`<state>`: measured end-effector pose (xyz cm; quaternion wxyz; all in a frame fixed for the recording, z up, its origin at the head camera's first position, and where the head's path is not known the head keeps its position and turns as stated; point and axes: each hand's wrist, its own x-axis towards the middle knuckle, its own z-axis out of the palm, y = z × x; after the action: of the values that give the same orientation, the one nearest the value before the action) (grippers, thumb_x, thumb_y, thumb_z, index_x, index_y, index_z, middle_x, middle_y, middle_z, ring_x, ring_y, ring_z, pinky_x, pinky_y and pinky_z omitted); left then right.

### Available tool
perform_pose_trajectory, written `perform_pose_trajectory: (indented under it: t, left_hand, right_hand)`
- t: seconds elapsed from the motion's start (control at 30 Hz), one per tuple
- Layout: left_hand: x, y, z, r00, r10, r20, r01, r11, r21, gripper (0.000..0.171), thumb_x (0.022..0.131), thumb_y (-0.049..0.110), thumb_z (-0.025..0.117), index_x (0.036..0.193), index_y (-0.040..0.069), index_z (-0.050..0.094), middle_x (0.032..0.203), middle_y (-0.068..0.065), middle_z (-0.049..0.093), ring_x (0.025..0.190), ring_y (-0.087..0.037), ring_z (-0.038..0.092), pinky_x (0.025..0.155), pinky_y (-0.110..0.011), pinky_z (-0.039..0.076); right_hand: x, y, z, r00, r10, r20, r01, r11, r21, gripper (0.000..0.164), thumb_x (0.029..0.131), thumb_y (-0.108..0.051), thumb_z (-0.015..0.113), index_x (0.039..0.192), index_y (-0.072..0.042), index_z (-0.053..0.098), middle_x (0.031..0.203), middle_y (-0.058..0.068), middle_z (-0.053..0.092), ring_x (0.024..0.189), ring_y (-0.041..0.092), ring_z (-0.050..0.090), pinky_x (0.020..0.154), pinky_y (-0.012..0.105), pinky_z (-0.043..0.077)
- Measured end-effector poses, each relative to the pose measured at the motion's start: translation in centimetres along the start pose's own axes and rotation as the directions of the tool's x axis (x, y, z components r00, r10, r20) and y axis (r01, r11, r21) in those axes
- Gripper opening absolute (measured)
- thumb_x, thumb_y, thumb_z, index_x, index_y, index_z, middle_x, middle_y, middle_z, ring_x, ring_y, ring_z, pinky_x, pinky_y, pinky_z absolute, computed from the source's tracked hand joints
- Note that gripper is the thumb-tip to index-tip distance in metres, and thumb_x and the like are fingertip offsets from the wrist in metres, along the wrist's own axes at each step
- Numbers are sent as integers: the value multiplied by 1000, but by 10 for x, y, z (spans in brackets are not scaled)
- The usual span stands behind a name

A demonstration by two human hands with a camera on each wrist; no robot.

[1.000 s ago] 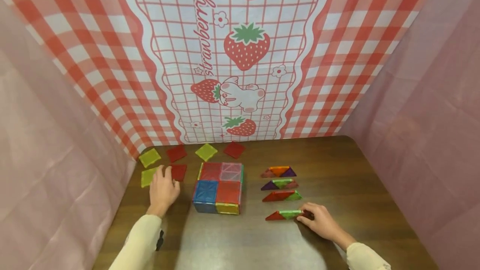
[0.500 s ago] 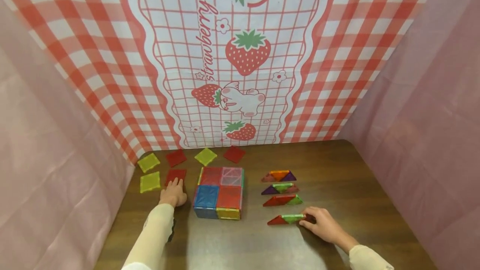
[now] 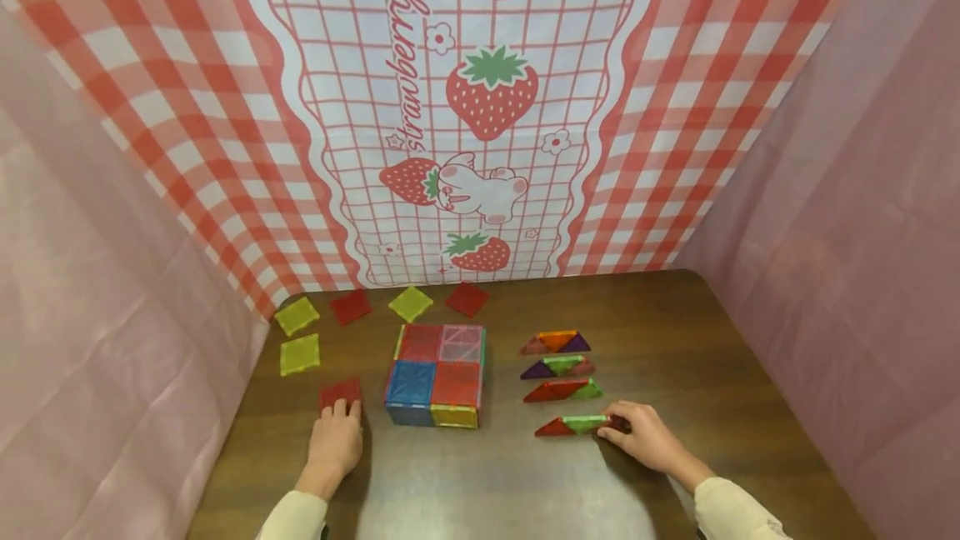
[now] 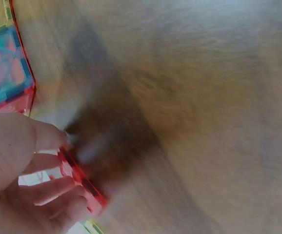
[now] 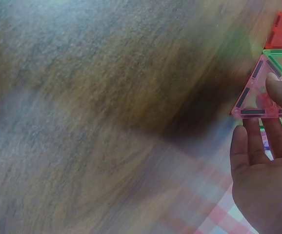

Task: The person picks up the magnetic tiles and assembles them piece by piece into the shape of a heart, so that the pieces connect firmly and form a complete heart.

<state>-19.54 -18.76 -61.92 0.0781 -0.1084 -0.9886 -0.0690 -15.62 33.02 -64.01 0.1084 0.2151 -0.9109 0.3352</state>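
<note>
left hand (image 3: 336, 444) pinching red square plastic tile (image 3: 337, 392); right hand (image 3: 647, 438) pinching pink plastic triangle (image 5: 251, 100); between, multicoloured plastic box (image 3: 457, 380) standing assembled; beyond left, yellow plastic squares (image 3: 300, 354) lying unattached.

The bare left hand (image 3: 335, 437) is stretched forward, back upward, with thumb and fingers bent into a pinch; its fingertips are partly hidden, so their exact bend can hardly be judged. The bare right hand (image 3: 641, 438) is angled inward, thumb opposed to fingers. Both forearms are covered by cream fabric sleeves (image 3: 731, 511).
</note>
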Motion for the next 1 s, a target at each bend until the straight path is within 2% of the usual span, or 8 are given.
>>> perform_pose_trajectory:
  t: [0.1, 0.2, 0.27, 0.37, 0.47, 0.63, 0.83, 1.0]
  left_hand:
    - [1, -9, -3, 1000, 10, -4, -10, 997, -79, 49, 81, 13, 81, 123, -2, 62, 123, -34, 54, 108, -53, 56, 82, -63, 52]
    - [8, -23, -11, 993, 15, 117, 7, 982, -186, 63, 84, 17, 82, 139, 3, 55, 144, -40, 40, 131, -61, 41, 96, -71, 44]
    - [12, -30, -17, 976, 27, 218, 23, 974, -224, 68, 86, 18, 80, 145, 5, 51, 150, -41, 35, 137, -63, 33, 101, -74, 39]
    - [14, -36, -22, 957, 44, 288, 18, 977, -211, 65, 87, 18, 80, 145, 5, 53, 143, -39, 44, 131, -62, 42, 100, -71, 41]
    - [10, -36, -21, 966, 47, 253, -8, 988, -152, 58, 88, 18, 79, 140, 6, 57, 128, -35, 52, 115, -56, 53, 95, -65, 47]
    - [-5, -29, -15, 987, 29, 160, -18, 997, -70, 60, 83, 23, 80, 138, 10, 59, 108, -32, 51, 93, -48, 55, 79, -60, 54]
    - [-31, 9, -16, 993, 108, 55, -106, 993, -44, 62, 72, 33, 79, 131, 19, 65, 106, -24, 53, 82, -39, 57, 58, -50, 54]
    - [-39, 64, -16, 959, 284, 20, -278, 950, -145, 66, 75, 41, 79, 135, 19, 63, 107, -11, 54, 83, -22, 58, 59, -34, 52]
  right_hand:
    - [3, 0, -1, 1000, 3, -2, -3, 1000, 11, 17, 79, -9, 85, 84, -18, 72, 77, -15, 64, 70, -5, 53, 58, 24, 48]
    - [5, -1, -2, 1000, 13, 9, -13, 1000, 17, 16, 80, -11, 85, 84, -18, 72, 77, -15, 64, 70, -5, 54, 59, 25, 49]
    - [4, -1, -2, 999, 21, 24, -22, 999, 24, 15, 81, -11, 84, 85, -18, 72, 77, -14, 64, 70, -5, 54, 59, 25, 50]
    - [3, -2, -2, 999, 27, 36, -28, 999, 29, 14, 81, -11, 84, 85, -17, 72, 78, -13, 65, 70, -5, 55, 60, 24, 50]
    - [2, -3, -2, 999, 29, 36, -30, 999, 34, 14, 81, -11, 84, 85, -17, 72, 78, -13, 65, 71, -5, 55, 60, 24, 50]
    - [2, -4, -2, 999, 34, 39, -35, 999, 31, 13, 82, -12, 84, 86, -17, 73, 78, -13, 65, 71, -5, 54, 60, 25, 50]
    - [1, -2, -4, 998, 33, 54, -35, 999, 36, 12, 82, -12, 83, 87, -17, 73, 79, -12, 67, 72, -4, 56, 61, 24, 51]
    - [0, -2, -3, 999, 9, 52, -11, 999, 51, 13, 83, -11, 82, 92, -15, 74, 80, -11, 67, 72, -5, 55, 60, 22, 50]
